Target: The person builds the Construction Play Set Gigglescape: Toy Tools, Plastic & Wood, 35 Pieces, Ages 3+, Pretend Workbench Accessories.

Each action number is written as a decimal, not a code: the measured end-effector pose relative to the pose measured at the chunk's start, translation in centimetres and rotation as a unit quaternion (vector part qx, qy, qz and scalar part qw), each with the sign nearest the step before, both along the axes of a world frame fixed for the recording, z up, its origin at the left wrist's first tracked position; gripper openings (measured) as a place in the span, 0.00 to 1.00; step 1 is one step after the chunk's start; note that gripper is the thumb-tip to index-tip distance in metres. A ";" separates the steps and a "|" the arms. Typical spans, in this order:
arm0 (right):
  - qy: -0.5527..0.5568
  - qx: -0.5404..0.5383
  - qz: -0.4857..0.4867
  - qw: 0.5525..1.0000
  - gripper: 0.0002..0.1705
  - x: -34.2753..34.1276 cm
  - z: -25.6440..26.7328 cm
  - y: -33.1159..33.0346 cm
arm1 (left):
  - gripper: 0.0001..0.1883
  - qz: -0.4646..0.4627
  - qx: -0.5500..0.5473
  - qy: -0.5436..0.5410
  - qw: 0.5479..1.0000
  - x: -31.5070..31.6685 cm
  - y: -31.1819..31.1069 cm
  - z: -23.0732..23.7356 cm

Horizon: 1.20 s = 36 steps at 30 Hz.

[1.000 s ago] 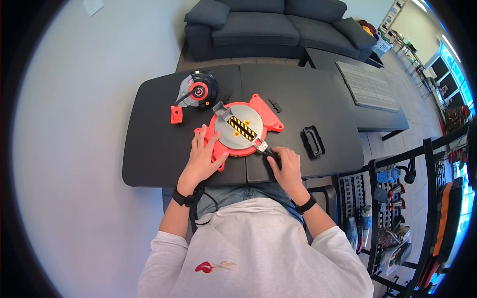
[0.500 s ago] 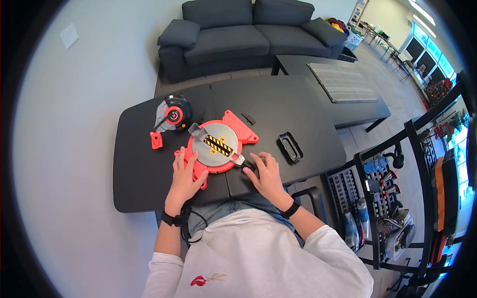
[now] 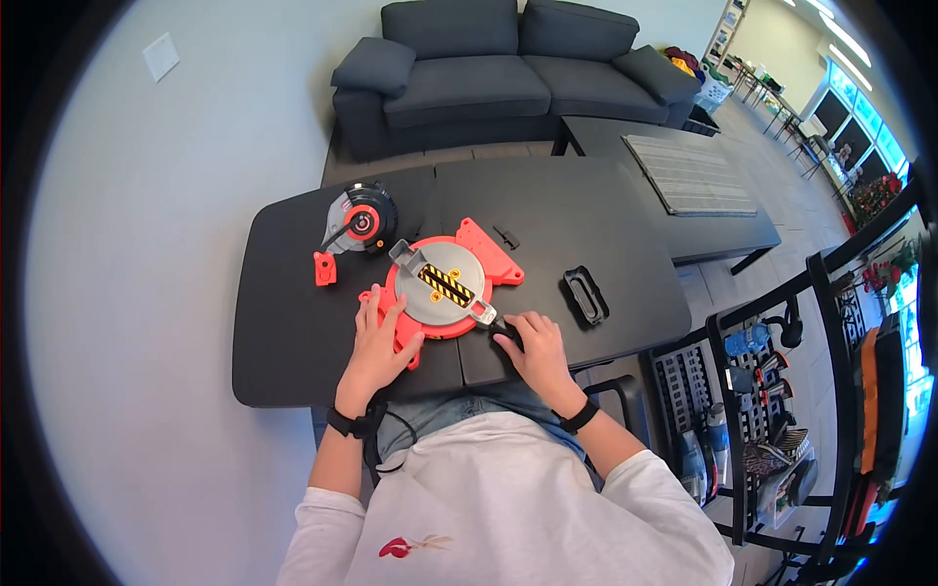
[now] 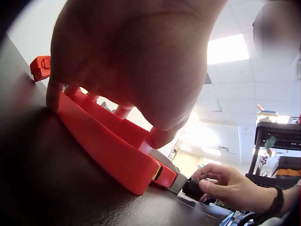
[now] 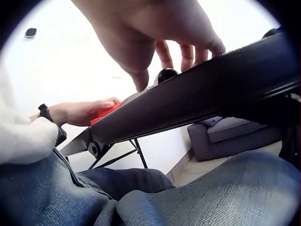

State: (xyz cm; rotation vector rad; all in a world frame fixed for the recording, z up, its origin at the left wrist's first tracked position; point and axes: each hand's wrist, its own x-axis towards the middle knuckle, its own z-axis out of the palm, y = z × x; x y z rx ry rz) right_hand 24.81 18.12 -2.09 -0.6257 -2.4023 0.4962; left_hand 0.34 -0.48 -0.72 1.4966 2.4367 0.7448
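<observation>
A red toy miter-saw base [image 3: 493, 259] lies on the black table, bearing a round grey turntable [image 3: 415, 300] with a yellow-and-black striped strip. My left hand [image 3: 379, 352] holds the base's near-left wing; in the left wrist view its thumb is at one end, with fingers over the far side. At the turntable's front, my right hand [image 3: 540, 359] grips the black handle [image 4: 192, 187], thumb on one side and fingers on the other. The grey-and-black saw head [image 3: 363, 220], with a red ring on it, stands behind at the left.
A red block [image 3: 325, 269] on an arm sticks out from the saw head. Right of the base lie a small black piece [image 3: 506, 236] and a black oval frame [image 3: 585, 296]. A sofa [image 3: 469, 88] and black shelving [image 3: 752, 391] stand around the table.
Half a second ago my right fingers were spread looser over the handle; they now close round it. My left hand stays on the red base. The head view has shifted.
</observation>
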 end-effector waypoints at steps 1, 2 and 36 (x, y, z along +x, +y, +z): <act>-0.013 0.000 0.000 1.000 0.22 0.1 -0.2 0.2 | 0.39 0.001 -0.004 0.004 1.000 0.1 -0.1 0.0; -0.026 -0.001 0.002 1.000 0.22 0.1 -0.3 0.3 | 0.39 -0.002 -0.003 0.003 1.000 0.1 -0.1 0.1; -0.011 -0.194 0.017 0.981 0.19 -0.2 0.5 1.0 | 0.40 0.006 0.000 -0.001 1.000 -0.1 0.0 -0.6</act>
